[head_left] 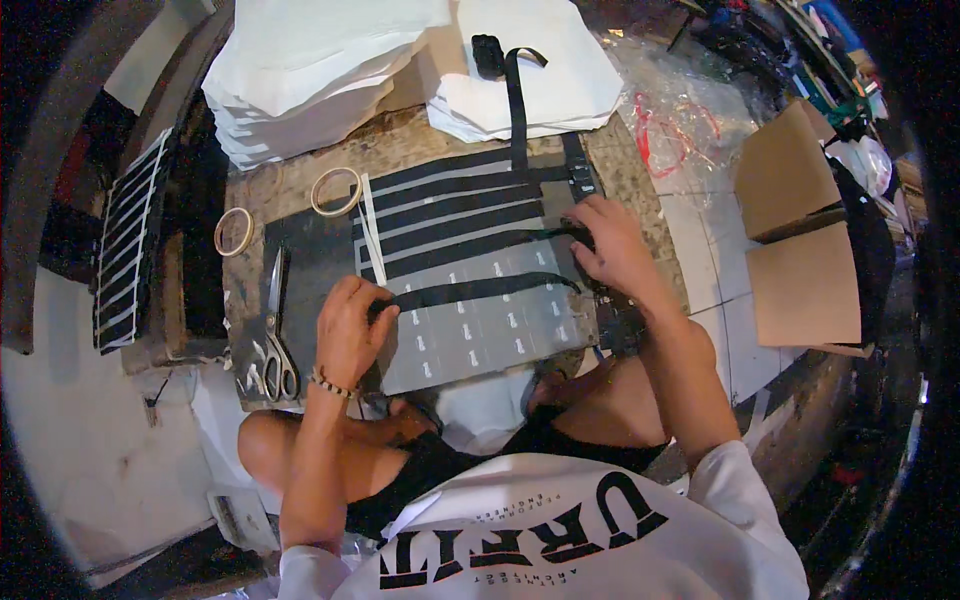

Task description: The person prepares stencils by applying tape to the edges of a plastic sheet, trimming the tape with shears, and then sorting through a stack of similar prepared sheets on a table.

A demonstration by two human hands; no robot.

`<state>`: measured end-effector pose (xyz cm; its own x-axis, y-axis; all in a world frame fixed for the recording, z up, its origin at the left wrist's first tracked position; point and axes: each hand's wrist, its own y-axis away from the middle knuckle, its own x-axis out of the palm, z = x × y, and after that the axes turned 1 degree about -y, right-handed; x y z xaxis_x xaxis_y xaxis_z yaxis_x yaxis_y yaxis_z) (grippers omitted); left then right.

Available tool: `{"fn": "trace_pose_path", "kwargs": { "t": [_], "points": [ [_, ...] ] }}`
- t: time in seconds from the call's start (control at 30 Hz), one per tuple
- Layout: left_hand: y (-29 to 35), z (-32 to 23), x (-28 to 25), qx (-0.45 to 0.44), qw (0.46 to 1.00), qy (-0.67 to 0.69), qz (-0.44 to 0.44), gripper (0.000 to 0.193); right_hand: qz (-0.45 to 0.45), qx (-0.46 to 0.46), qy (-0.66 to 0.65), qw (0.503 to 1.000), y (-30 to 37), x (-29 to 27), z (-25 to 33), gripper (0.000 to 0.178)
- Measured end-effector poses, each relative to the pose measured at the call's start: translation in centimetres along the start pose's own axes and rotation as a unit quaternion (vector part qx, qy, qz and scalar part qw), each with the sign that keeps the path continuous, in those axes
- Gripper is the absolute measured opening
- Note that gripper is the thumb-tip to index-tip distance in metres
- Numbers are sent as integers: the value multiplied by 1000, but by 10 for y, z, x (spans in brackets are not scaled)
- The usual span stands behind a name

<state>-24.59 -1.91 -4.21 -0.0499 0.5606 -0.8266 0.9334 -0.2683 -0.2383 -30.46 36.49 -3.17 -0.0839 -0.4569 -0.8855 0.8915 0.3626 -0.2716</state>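
Note:
A grey panel (460,335) with small white printed marks lies flat on the low table. Several black straps (450,205) run across its far half in parallel rows. My left hand (350,325) pinches the left end of a loose black strap (480,290), which crosses the printed part in a slight curve. At the panel's right edge, my right hand (612,245) has thumb and forefinger closed around black strap; its exact grip is partly hidden. Thin white strips (373,235) lie along the panel's left edge, near my left hand.
Scissors (276,335) and two tape rolls (335,192) (234,232) lie on the table's left. White sheet stacks (300,90) stand at the far side, one bearing a black buckle (488,57). Cardboard boxes (800,285) stand right; a striped panel (130,245) leans left.

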Motion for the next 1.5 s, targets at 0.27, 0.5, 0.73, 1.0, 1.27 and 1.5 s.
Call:
{"fn": "trace_pose_path", "kwargs": {
  "t": [0.27, 0.5, 0.73, 1.0, 1.27, 1.5],
  "points": [
    [5, 6, 8, -13, 1000, 17, -3, 18, 25, -51, 124, 991, -17, -2, -18, 26],
    [5, 1, 8, -41, 998, 48, -7, 20, -8, -72, 173, 982, -2, 6, -39, 31],
    [7, -4, -2, -54, 996, 68, -7, 14, -17, -8, 28, 999, -2, 3, 17, 40],
    [2, -70, -33, -81, 956, 279, 49, 12, 237, -14, -538, 809, -11, 39, 135, 32],
    [35, 11, -31, -311, 862, 398, 31, 14, 273, 41, -402, 873, -3, -9, 48, 18],
    [22, 27, -4, -274, 909, 312, -28, 12, 177, 86, -284, 938, -14, 0, 23, 18]
  ]
}}
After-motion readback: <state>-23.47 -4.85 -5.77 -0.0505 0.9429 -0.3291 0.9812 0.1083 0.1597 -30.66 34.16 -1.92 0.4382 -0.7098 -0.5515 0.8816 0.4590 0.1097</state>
